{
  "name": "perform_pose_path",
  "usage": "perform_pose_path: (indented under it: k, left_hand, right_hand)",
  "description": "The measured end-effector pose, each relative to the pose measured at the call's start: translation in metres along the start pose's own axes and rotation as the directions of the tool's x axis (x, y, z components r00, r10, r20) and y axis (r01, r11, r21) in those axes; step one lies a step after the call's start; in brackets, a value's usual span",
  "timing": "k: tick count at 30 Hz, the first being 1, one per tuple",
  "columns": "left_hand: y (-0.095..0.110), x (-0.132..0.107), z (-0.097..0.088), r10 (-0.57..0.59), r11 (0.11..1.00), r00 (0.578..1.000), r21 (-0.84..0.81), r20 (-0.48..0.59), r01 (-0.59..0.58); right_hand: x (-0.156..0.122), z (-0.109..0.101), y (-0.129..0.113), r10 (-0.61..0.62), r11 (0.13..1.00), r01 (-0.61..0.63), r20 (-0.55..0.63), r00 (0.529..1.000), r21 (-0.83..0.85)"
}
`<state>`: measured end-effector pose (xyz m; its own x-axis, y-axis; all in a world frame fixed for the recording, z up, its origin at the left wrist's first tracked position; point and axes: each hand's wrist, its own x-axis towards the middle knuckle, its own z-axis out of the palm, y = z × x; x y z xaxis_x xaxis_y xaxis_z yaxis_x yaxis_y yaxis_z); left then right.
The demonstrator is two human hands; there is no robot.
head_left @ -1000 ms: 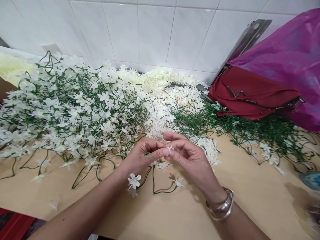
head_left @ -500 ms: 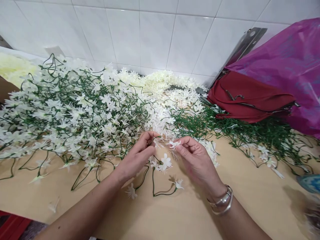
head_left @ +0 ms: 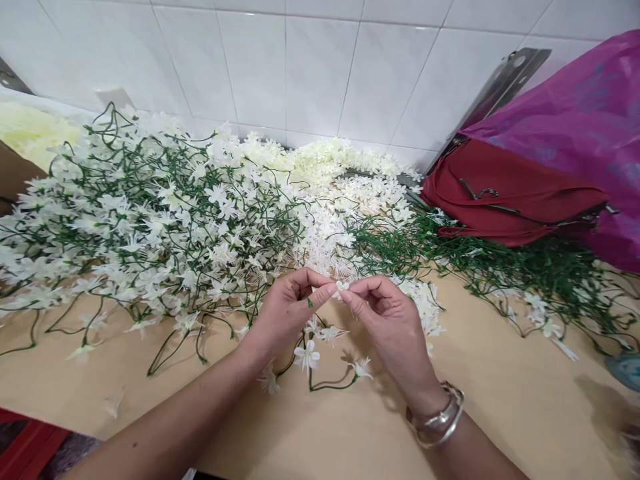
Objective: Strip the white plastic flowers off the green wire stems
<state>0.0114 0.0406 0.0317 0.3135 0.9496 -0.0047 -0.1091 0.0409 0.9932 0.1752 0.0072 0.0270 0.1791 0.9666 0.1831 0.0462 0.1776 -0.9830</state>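
My left hand [head_left: 286, 312] pinches the tip of a thin green stem [head_left: 300, 353] that hangs down with several white artificial flowers on it. My right hand [head_left: 385, 319], with silver bangles at the wrist, pinches a small white flower piece [head_left: 342, 287] right against the left fingertips. Both hands meet above the tan table [head_left: 500, 400]. Just behind them lies a heap of loose white flower pieces [head_left: 325, 243].
A big pile of green stems with white flowers [head_left: 140, 220] covers the left and back. Bare green stems [head_left: 500, 260] spread to the right. A red bag [head_left: 505, 197] and a purple plastic bag [head_left: 580, 127] stand at the back right against the white tiled wall [head_left: 310, 67].
Half a second ago my hands were apart, the right one holding a flower piece; now they have come together again at the stem's tip.
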Motion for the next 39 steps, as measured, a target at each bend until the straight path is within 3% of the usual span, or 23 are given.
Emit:
perform_pose_path:
  k: [5,14,17,19,21,25,30,34,36,39]
  left_hand:
    - [0.003,0.001,0.003,-0.108,0.987,0.994,-0.119,0.006,0.108]
    - [-0.001,0.001,0.004,-0.115,0.984,0.993,-0.141,-0.016,0.112]
    - [-0.003,0.000,0.005,-0.169,0.964,0.985,-0.202,0.025,0.170]
    - [-0.004,0.000,0.006,-0.185,0.947,0.982,-0.258,0.045,0.191]
    - [-0.005,0.001,0.007,-0.179,0.941,0.983,-0.283,0.051,0.186]
    - [-0.005,0.001,0.007,-0.173,0.947,0.984,-0.267,0.039,0.178]
    - [-0.002,-0.002,0.007,-0.151,0.966,0.988,-0.206,0.028,0.154]
    - [0.003,-0.003,0.008,-0.081,0.983,0.996,-0.161,0.040,0.087]
    - [0.003,-0.002,0.009,-0.062,0.985,0.997,-0.161,0.048,0.069]
    - [0.001,-0.001,0.008,-0.043,0.988,0.998,-0.148,0.056,0.051]
  right_hand:
    - [-0.004,-0.001,-0.003,-0.172,0.972,0.161,-0.055,0.984,-0.169]
    - [-0.002,0.005,-0.002,-0.041,0.999,0.041,-0.041,0.998,-0.002]
    - [-0.003,0.004,-0.001,-0.198,0.972,0.186,-0.069,0.978,-0.143]
    - [-0.003,0.001,-0.002,-0.356,0.902,0.336,-0.027,0.934,-0.271]
    - [-0.002,-0.001,-0.003,-0.435,0.835,0.422,0.045,0.899,-0.353]
    - [0.000,-0.002,-0.004,-0.360,0.871,0.349,0.034,0.932,-0.346]
    - [0.000,0.001,-0.002,-0.175,0.977,0.170,-0.028,0.984,-0.126]
    - [0.003,0.001,-0.002,-0.032,0.998,0.033,-0.016,0.999,0.062]
    - [0.004,0.000,-0.002,-0.013,0.996,0.011,0.021,1.000,0.089]
    - [0.007,-0.003,0.000,-0.077,0.996,0.075,0.036,0.996,0.050]
